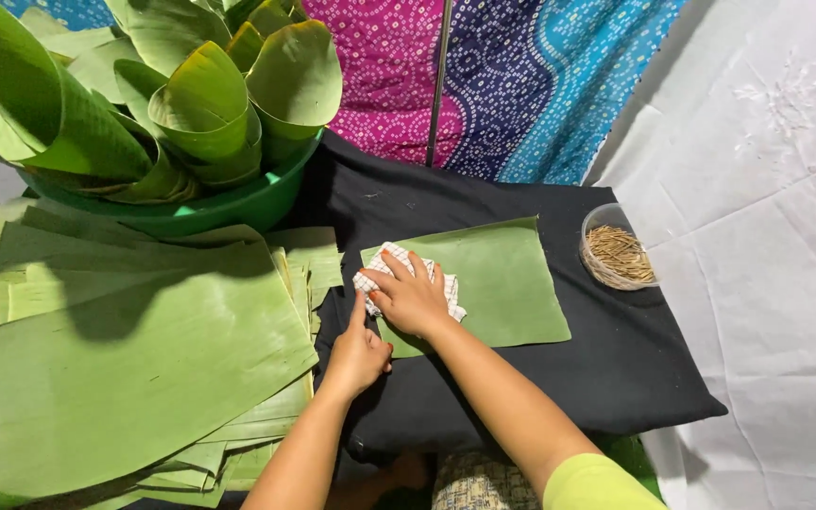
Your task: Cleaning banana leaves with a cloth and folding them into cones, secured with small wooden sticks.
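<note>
A rectangular piece of green banana leaf (502,279) lies flat on a black cloth (616,368). My right hand (413,297) presses a white checked rag (380,264) onto the leaf's left end, fingers spread over it. My left hand (356,354) rests just beside it, index finger extended and touching the leaf's near left corner, holding nothing.
A thick stack of cut banana leaves (125,368) lies at the left. Behind it a green basin (238,203) holds several leaves rolled into cones (205,104). A small clear bowl of thin sticks (618,250) stands at the right. White cloth (776,283) covers the right side.
</note>
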